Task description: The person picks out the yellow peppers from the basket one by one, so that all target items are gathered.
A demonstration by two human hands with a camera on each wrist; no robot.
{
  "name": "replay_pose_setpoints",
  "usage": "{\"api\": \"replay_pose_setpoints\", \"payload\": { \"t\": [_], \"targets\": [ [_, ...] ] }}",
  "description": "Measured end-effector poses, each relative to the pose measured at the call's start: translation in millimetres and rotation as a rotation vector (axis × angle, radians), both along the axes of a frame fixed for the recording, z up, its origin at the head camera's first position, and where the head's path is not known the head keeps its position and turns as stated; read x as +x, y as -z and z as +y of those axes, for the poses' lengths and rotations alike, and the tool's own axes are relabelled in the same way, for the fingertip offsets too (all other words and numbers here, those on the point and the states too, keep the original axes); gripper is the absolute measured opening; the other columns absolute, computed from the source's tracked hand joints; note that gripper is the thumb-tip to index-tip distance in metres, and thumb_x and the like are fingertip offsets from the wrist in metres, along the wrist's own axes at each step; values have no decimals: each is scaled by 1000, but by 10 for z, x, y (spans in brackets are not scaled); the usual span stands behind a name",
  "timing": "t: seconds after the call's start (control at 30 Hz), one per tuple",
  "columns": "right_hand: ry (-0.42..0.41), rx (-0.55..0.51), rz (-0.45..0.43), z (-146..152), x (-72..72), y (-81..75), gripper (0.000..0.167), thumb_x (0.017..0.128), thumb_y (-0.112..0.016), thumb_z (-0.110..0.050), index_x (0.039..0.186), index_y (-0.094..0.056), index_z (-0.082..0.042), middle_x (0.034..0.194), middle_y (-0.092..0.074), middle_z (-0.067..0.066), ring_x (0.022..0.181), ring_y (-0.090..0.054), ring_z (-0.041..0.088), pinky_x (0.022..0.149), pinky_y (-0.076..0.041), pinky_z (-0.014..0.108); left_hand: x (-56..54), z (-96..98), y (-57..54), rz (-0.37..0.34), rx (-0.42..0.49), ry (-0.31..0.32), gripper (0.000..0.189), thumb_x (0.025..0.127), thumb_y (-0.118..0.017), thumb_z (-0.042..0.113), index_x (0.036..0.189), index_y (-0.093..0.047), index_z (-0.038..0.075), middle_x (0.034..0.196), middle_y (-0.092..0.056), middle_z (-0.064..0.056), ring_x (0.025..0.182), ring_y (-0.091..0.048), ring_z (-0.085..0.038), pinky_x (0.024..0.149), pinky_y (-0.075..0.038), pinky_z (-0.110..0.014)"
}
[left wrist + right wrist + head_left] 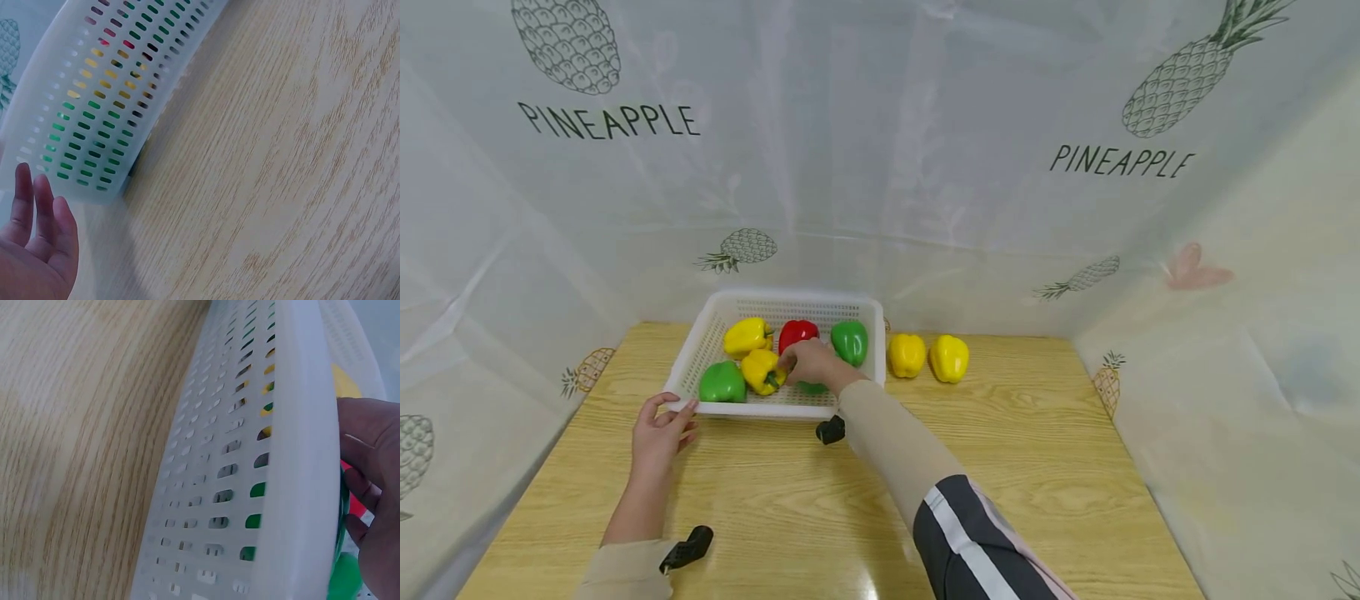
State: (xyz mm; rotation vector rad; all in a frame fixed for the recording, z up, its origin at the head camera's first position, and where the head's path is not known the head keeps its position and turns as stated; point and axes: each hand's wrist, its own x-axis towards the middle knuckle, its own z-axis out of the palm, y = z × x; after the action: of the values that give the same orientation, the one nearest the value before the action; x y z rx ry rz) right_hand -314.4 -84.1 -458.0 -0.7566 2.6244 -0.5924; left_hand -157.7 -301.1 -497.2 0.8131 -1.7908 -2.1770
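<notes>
My left hand [658,429] holds the front left corner of the white plastic basket [790,411] with thumb and index finger at the rim. In the left wrist view the other fingers [44,215] stretch beside its slotted wall. Inside the basket, my right hand [816,364] has its fingertips on the front yellow bell pepper [762,369], gripping its right side. Another yellow pepper [748,336] lies behind it, a green one [722,382] to its left. A red pepper [797,333] and a green pepper [850,342] sit farther back. Under the right hand a green pepper [811,388] is partly hidden.
Two yellow bell peppers, one [907,356] near the basket and another [950,358] beside it, stand on the wooden table [1000,467]. A pineapple-printed sheet [887,167] rises behind the table and at its sides.
</notes>
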Motion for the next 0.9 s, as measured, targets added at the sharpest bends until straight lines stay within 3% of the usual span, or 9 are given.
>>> {"api": "replay_pose_setpoints", "payload": {
  "t": [0.13,0.37,0.67,0.9],
  "targets": [
    [-39,0,4,-13,-16,-2,29,83,-80,-20,111,-72,-25,93,-64,-18,102,-48,11,103,-29,37,-3,-9,-3,-5,-10,-1,30,91,-71,14,106,-47,20,71,-67,7,63,-64,-9,57,-55,-24],
    [-102,-74,-180,28,-16,75,33,86,-75,-6,117,-69,-14,107,-66,-6,94,-57,8,83,-48,21,-5,0,-5,-6,-11,-8,29,91,-71,14,107,-47,18,71,-67,7,63,-64,-8,57,-55,-23],
    [-151,-127,-222,18,-32,139,37,85,-75,-5,120,-68,-13,113,-66,-4,98,-57,9,85,-49,20,-2,6,19,3,-25,-10,28,91,-71,15,105,-47,19,70,-66,8,64,-64,-9,57,-55,-23],
    [-172,-45,-241,-30,-6,128,44,82,-76,-7,124,-67,-19,122,-62,-7,103,-51,10,91,-47,25,-7,-1,31,-12,-35,-7,29,91,-71,16,106,-47,21,71,-66,8,65,-65,-9,59,-55,-23]
  ]
}}
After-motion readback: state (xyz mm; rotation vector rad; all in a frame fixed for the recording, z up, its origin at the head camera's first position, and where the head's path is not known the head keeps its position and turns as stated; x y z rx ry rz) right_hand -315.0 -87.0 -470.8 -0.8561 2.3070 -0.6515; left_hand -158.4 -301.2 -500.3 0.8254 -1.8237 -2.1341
